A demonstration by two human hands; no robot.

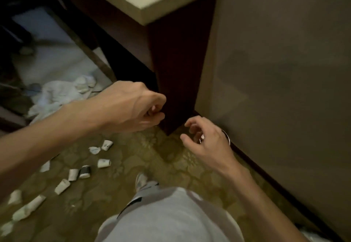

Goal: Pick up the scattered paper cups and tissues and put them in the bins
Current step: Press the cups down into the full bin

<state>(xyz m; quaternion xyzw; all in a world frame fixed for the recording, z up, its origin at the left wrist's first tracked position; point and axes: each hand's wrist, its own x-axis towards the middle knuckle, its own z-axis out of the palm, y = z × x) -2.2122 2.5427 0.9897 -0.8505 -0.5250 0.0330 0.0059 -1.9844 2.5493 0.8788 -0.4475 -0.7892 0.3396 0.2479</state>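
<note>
Crushed paper cups (103, 163) litter the patterned carpet (144, 158), with tissues (62, 93) heaped beyond. The left hand (133, 106) is curled, its contents indiscernible; the right hand (205, 139) hangs loosely curled and empty. Both are before the dark cabinet corner (174, 70).

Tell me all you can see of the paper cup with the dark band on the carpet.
The dark-banded cup is a small paper cup lying on its side on the patterned carpet, left of the person's shoe in the picture. A wide black band wraps its body; one end looks white. Blur hides any print or crushing. A plain white cup lies beside it on its left; whether they touch is unclear. Neither the left hand nor the right hand touches it.
</note>
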